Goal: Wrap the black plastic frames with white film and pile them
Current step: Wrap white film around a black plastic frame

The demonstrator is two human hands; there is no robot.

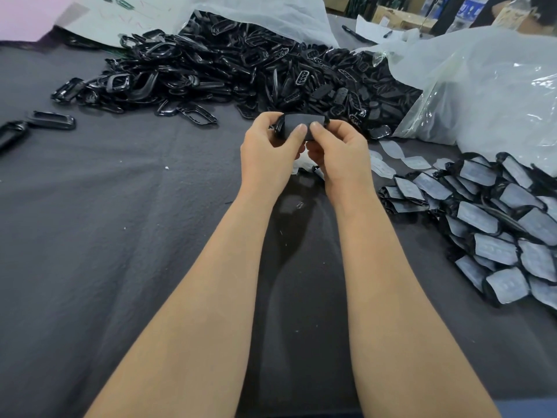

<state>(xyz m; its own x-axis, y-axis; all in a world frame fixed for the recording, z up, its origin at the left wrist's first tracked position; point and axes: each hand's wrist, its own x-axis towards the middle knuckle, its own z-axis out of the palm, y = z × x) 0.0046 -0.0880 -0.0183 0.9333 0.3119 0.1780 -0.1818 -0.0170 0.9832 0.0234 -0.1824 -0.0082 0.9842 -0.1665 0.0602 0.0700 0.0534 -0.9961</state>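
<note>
A black plastic frame is held up over the middle of the table, its face covered by a greyish film. My left hand grips its left end, thumb pressing on the film. My right hand grips the right end, its thumb beside the other one. A large heap of bare black frames lies behind the hands. At the right lies a pile of frames covered with white film. Loose white film pieces lie between that pile and my hands.
A dark grey cloth covers the table. Clear plastic bags bulge at the back right, white sheeting lies behind the heap. Stray frames lie at the far left. Cardboard boxes stand in the background.
</note>
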